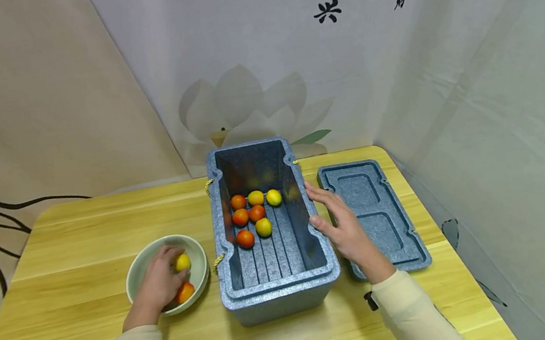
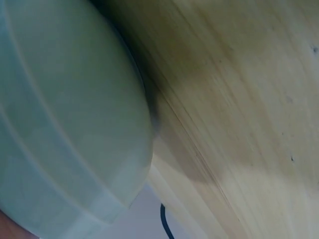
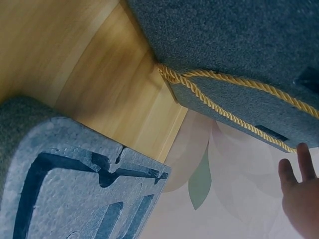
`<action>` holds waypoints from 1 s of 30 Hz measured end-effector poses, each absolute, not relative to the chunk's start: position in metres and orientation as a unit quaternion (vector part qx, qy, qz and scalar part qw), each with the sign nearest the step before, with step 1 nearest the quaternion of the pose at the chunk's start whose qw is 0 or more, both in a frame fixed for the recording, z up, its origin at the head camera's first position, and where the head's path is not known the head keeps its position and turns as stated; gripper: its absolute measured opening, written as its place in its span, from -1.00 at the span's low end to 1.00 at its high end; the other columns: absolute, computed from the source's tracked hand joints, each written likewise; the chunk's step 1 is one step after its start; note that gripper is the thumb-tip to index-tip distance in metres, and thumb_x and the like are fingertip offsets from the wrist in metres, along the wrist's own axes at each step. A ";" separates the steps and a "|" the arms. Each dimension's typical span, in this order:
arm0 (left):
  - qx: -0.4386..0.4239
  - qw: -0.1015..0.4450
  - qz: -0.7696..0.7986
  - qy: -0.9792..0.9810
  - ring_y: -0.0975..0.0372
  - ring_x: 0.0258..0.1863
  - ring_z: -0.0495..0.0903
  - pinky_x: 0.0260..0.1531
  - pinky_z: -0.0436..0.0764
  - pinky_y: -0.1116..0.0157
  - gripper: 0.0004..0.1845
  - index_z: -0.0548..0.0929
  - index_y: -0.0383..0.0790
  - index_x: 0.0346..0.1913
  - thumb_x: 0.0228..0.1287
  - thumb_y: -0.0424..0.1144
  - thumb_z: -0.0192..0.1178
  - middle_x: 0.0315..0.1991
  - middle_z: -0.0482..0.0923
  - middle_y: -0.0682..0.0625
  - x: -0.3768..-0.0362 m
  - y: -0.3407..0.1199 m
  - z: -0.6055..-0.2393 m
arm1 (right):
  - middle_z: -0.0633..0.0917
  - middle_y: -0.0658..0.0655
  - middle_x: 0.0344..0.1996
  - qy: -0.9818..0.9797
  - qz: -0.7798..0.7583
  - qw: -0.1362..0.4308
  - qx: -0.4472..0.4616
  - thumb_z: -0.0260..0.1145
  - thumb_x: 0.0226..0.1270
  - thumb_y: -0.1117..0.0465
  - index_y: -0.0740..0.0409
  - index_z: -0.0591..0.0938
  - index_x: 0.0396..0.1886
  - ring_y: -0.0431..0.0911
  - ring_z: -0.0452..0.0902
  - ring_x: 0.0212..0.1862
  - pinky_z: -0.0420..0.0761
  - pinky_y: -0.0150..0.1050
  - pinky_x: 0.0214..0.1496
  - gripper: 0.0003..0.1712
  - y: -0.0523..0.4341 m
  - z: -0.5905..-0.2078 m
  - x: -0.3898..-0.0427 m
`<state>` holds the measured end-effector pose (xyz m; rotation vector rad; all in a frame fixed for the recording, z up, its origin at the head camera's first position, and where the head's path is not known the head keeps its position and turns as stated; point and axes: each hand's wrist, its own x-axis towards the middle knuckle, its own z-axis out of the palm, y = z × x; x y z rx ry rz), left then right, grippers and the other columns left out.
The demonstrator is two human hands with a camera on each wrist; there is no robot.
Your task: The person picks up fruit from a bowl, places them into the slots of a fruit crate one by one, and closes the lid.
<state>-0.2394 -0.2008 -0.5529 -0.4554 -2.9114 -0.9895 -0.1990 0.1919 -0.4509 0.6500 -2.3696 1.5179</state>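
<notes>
My left hand (image 1: 161, 276) reaches into a pale green bowl (image 1: 132, 269), its thumb and fingers curled around a small yellow round fruit (image 1: 183, 262). Below it in the bowl lies an orange-red round fruit (image 1: 185, 292), partly covered by the hand. A speckled grey-blue foam box (image 1: 282, 294) stands open in the middle, with several red, orange and yellow round fruits on its ribbed floor. My right hand (image 1: 344, 228) rests on the box's right rim, fingers spread. The left wrist view shows mostly the bowl's outer wall (image 2: 84, 99).
The box's lid (image 1: 410, 258) lies on the wooden table (image 1: 78, 238) to the right, close by the right forearm. Yellow twisted rope handles (image 3: 239, 83) hang on the box's sides. A printed cloth (image 1: 244, 40) rises behind the table's far edge.
</notes>
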 end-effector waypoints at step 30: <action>-0.138 0.079 -0.357 -0.921 -0.18 -0.06 0.57 -0.07 0.62 -0.03 -0.58 0.57 -0.54 0.04 0.11 -0.48 0.41 -0.02 0.48 -0.29 -0.237 -0.204 -0.522 | 0.29 0.27 0.42 -0.812 0.522 0.131 0.227 0.14 0.53 0.08 0.36 0.37 0.37 0.18 0.12 0.42 0.03 0.30 0.40 -0.41 0.195 -0.463 -0.205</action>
